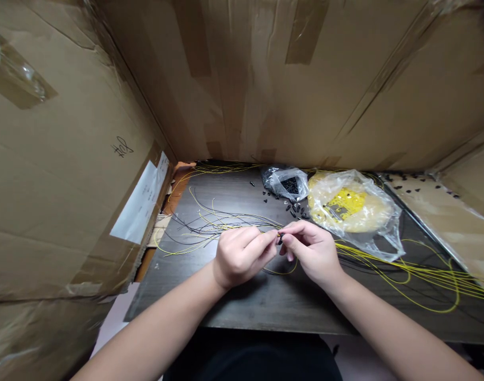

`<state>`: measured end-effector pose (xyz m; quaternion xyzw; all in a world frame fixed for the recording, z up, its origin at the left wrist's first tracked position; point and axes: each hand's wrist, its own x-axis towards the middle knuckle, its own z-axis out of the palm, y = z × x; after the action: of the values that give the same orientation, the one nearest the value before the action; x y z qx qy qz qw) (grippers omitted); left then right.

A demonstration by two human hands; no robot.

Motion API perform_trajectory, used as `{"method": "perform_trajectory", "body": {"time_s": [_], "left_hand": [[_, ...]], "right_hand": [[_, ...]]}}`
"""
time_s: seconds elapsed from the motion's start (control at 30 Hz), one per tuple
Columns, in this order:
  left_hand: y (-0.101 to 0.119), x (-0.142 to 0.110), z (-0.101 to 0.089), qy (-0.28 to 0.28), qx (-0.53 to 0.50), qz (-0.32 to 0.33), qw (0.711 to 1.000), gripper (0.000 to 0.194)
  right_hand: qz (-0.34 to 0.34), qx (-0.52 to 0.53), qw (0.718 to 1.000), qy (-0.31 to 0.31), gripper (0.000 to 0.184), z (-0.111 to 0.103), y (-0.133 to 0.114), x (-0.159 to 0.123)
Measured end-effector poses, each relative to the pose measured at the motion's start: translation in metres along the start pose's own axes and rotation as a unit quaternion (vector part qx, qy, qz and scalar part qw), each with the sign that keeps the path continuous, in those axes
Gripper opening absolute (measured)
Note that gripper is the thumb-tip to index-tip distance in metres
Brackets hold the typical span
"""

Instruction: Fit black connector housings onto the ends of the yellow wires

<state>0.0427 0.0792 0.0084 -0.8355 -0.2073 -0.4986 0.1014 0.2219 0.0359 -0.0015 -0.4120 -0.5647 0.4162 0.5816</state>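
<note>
Pinching a small, dark, glossy piece (280, 239), the right hand (288, 244) meets the left (274, 238).

Black piece (280, 239) part-hidden (by fingers (291, 241)), forearms (396, 317) cropped

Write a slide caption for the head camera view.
Two bare hands pinch a small black piece above a dark table, near yellow and black wires and two open plastic bags.

A makeshift workshop, it seems — tall cardboard walls (265, 95) around a tabletop (242, 312), with wires (420, 275) and bagged small parts (291, 185).
</note>
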Motion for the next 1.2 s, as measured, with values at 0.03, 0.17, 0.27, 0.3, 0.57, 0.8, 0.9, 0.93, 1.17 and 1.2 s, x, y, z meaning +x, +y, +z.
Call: {"method": "perform_trajectory", "body": {"time_s": [0.03,0.17,0.27,0.3,0.57,0.8,0.9,0.93,1.17,1.2], "left_hand": [[0.0,0.0,0.0,-0.001,0.001,0.002,1.0,0.019],[-0.002,-0.001,0.001,-0.01,0.007,0.002,1.0,0.019],[-0.003,-0.001,0.002,-0.017,0.007,-0.002,1.0,0.017],[-0.004,-0.002,0.002,-0.021,0.009,-0.004,1.0,0.016],[-0.006,-0.005,0.006,-0.059,0.017,-0.005,0.998,0.015],[-0.003,0.0,0.006,-0.046,-0.018,-0.065,0.997,0.011],[-0.003,0.001,0.005,-0.028,-0.034,-0.072,0.996,0.014],[-0.003,0.001,0.005,-0.022,-0.04,-0.073,0.996,0.014],[0.0,0.001,0.002,0.009,-0.085,-0.085,0.993,0.014],[-0.001,0.001,0.001,0.011,-0.088,-0.086,0.992,0.013]], "right_hand": [[-0.005,-0.014,1.0,0.001,0.009,-0.001,0.0,0.0],[-0.059,-0.121,0.991,-0.012,0.007,-0.002,-0.004,-0.001],[-0.142,-0.232,0.962,-0.007,0.009,-0.002,-0.009,0.0],[-0.169,-0.261,0.951,0.002,0.01,-0.001,-0.01,0.0],[-0.255,-0.369,0.894,0.002,0.015,-0.003,-0.008,0.002],[-0.264,-0.331,0.906,0.013,0.022,0.003,-0.005,-0.002],[-0.254,-0.293,0.922,0.011,0.021,0.007,-0.007,-0.004],[-0.245,-0.276,0.929,0.008,0.02,0.008,-0.007,-0.004],[-0.201,-0.2,0.958,-0.046,0.018,0.007,-0.015,-0.002],[-0.2,-0.198,0.958,-0.054,0.018,0.007,-0.015,-0.002]]}}
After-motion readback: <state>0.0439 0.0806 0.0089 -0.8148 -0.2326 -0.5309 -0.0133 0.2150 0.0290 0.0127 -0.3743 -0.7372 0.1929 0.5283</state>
